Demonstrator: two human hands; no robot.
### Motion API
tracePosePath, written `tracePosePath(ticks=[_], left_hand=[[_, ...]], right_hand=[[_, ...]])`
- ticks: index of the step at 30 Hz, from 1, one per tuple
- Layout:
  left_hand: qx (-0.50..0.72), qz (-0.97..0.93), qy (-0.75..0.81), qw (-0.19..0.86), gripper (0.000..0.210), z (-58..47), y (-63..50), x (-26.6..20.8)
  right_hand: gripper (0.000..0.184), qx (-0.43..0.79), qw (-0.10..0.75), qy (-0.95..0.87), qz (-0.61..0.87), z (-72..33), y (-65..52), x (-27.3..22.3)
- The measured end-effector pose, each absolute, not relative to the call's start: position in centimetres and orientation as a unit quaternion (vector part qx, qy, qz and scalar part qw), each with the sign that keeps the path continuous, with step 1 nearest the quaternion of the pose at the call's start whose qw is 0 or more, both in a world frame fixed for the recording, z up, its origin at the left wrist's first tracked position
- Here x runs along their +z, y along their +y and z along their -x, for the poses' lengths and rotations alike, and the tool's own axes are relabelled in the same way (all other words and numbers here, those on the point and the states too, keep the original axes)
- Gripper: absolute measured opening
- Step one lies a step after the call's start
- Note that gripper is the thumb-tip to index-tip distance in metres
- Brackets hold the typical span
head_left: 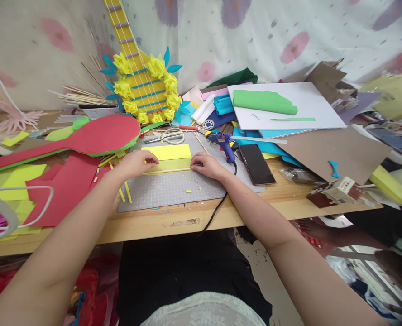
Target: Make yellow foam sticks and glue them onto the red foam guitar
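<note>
A bright yellow sheet of paper lies on the grey cutting mat, with a duller yellow band along its near side. A thin pale yellow strip or stick runs along the near edge of that band. My left hand has its fingers curled at the paper's left end. At the right end my right hand bends its fingers over the edge, thumb and fingertips close together. Small yellow scraps lie on the mat in front.
Behind the hands are scissors and a blue glue gun, its black cord crossing the mat. A phone lies to the right. A red paddle-shaped cutout lies left; a yellow flower-trimmed guitar stands at the back.
</note>
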State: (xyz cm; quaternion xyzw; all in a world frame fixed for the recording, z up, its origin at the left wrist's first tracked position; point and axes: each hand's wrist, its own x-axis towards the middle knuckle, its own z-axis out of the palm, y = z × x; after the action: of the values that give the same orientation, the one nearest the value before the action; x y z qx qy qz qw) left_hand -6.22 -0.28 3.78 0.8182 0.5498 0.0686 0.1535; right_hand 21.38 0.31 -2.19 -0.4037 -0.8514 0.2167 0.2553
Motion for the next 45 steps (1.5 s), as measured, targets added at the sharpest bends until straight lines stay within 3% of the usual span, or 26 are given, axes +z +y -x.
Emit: tracePosePath(ticks=[6,34,45], left_hand=[[0.036,-0.828,0.529,0.181,0.022,6.4,-0.7,3.3],[-0.023,-0.862,0.504,0.037,0.023,4.7,-1.3,2.4],[-0.017,-0.858,0.507,0.072,0.023,5.2,-1.0,2.4]], right_hand=[[0.009,0.215,0.251,-0.857,0.395,-21.4,0.3,-2.0],[0.008,0.142,0.209,-0.889,0.382,-21.0,-0.6,-1.4],[0.009,0.139,0.239,-0.869,0.412,-20.8,-1.3,-1.6]])
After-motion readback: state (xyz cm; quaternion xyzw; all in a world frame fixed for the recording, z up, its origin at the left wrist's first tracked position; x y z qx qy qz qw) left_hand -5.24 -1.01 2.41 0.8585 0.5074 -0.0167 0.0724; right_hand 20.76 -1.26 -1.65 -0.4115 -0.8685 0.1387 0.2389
